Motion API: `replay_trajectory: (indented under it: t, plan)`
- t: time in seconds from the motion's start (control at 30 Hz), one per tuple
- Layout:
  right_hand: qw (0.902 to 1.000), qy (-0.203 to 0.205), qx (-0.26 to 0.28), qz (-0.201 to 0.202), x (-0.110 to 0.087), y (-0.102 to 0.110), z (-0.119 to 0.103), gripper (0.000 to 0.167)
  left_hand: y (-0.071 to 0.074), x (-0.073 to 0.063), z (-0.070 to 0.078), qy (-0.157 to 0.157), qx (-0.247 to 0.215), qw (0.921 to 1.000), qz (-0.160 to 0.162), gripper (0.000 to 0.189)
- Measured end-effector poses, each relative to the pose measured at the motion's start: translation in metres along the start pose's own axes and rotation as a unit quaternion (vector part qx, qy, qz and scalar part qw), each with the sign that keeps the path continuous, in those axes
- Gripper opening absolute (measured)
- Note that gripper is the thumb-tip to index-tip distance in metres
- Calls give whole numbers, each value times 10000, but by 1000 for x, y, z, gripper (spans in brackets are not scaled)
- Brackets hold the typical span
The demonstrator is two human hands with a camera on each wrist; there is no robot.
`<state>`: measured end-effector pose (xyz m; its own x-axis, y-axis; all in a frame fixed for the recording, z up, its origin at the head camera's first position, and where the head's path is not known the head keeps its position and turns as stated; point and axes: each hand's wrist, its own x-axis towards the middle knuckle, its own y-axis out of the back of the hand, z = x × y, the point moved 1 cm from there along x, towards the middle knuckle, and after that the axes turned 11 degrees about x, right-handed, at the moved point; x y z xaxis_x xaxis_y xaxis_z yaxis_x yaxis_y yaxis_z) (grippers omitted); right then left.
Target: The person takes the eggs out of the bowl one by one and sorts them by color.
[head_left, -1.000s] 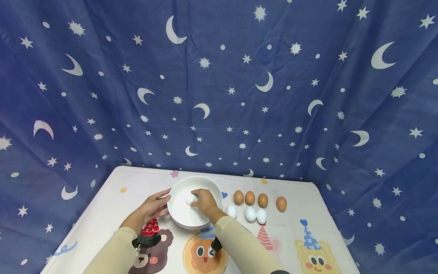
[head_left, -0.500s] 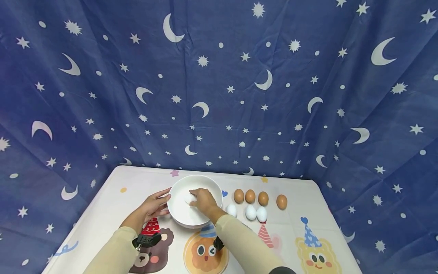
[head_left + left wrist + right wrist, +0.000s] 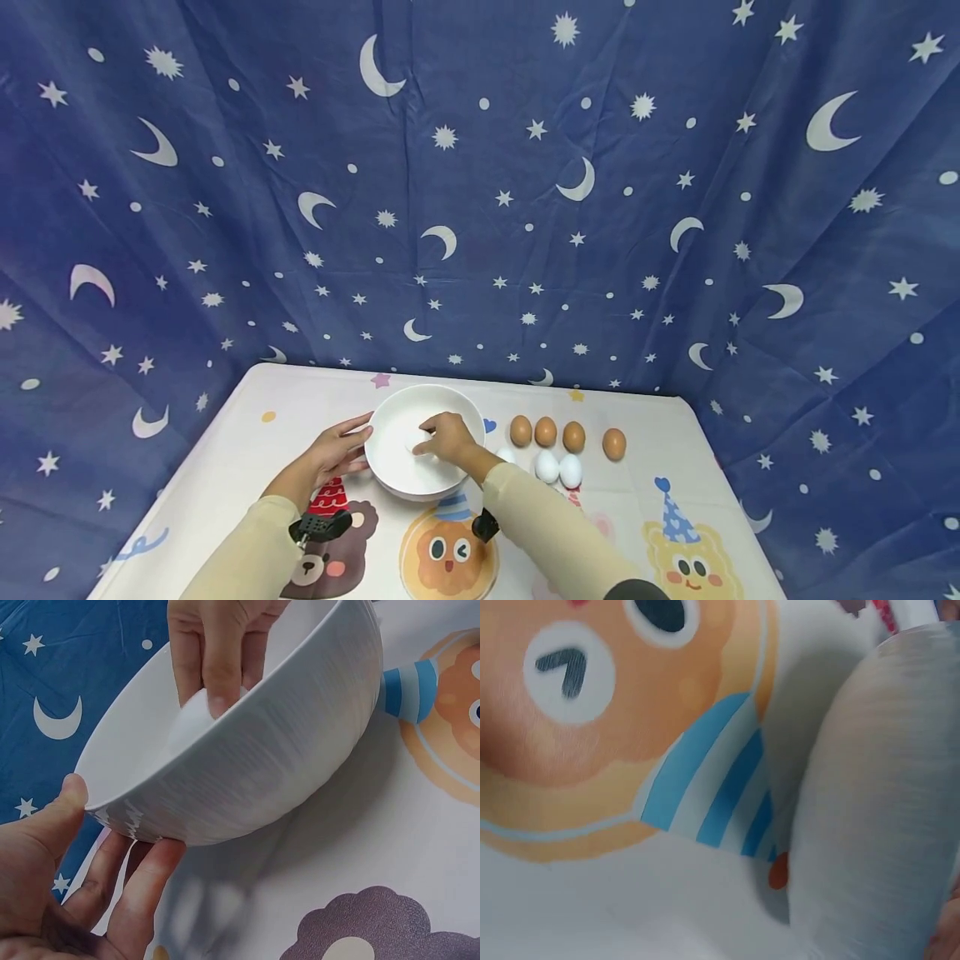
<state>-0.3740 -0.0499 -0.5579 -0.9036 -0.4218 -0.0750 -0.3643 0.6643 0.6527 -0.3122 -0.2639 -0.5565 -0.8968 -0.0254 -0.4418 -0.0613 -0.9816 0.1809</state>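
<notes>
A deep white bowl (image 3: 397,408) is on the table, its wall (image 3: 300,750) filling much of the left wrist view. My left hand (image 3: 336,450) grips its left rim, thumb at the edge and fingers against the outside below. Inside the bowl, my right hand (image 3: 450,437) pinches a white egg (image 3: 189,724) between thumb and fingers, pointing down. From the head view the egg is faint against the white interior, and whether it touches the bottom I cannot tell. In the right wrist view the bowl's outer wall (image 3: 877,810) blocks most of my right hand.
Right of the bowl stands a row of brown eggs (image 3: 546,432), one of them (image 3: 614,444) set apart. White eggs (image 3: 547,467) lie in front, one partly hidden by my right arm. A cartoon-print tablecloth (image 3: 300,400) covers the table; a blue star-patterned curtain (image 3: 480,250) hangs behind.
My right forearm has swung slightly to the right, and its hand has turned a little inside the bowl, still pinching the egg. The left hand keeps its grip on the rim.
</notes>
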Motion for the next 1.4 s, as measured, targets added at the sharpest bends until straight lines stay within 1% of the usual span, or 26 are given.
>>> replay_trajectory:
  t: [0.07, 0.1, 0.13, 0.2, 0.23, 0.3, 0.37, 0.43, 0.47, 0.53, 0.8, 0.93, 1.07, 1.2, 1.3, 1.4]
  plan:
    - [9993, -182, 311, 14, -3, 2, -2, 39, 0, 0, 0, -16, -24, 10000, -17, 59]
    - [9979, -338, 557, 0, -5, 3, -3, 39, -1, 0, 0, -16, -25, 10000, -25, 59]
    - [9951, -506, 844, -32, -7, 4, -4, 38, -1, 0, 0, -9, -15, 10000, -30, 59]
    - [9849, -857, 1497, -105, -11, 5, -7, 36, -1, -1, 0, -8, 19, 10000, -41, 59]
    - [9774, -1017, 1847, -162, -12, 5, -8, 36, -1, -1, 0, -6, 32, 10000, -42, 60]
    - [9558, -1334, 2605, -287, -16, 6, -10, 36, -1, -1, 0, 7, 75, 10000, -40, 60]
    - [9354, -1534, 3156, -430, -20, 7, -11, 38, 0, -1, 0, 12, 77, 10000, -47, 60]
    - [9195, -1670, 3516, -555, -24, 9, -12, 41, 1, -1, 0, -2, 67, 10000, -64, 60]
    - [9131, -1739, 3641, -589, -26, 10, -12, 43, 1, -1, 0, -2, 66, 10000, -68, 60]
    - [9040, -1836, 3806, -642, -30, 14, -12, 44, 2, -2, 1, -10, 71, 9999, -91, 59]
    - [8959, -1963, 3930, -669, -40, 32, -9, 36, 0, -5, 4, 44, 18, 9999, -112, 60]
    - [8882, -2051, 4052, -699, -45, 40, -7, 32, -1, -3, 4, 70, 19, 9999, -108, 60]
    - [8820, -2028, 4188, -743, -49, 45, -6, 29, -2, -1, 5, 55, -65, 9999, -62, 61]
    - [8809, -2020, 4208, -787, -56, 48, -3, 33, -3, -2, 5, 109, -133, 9998, -108, 61]
    - [8847, -1917, 4174, -802, -64, 48, -3, 36, -3, -4, 5, 140, -155, 9997, -133, 61]
    - [8856, -1808, 4204, -794, -72, 52, -5, 37, -4, -5, 7, 93, -202, 9996, -175, 63]
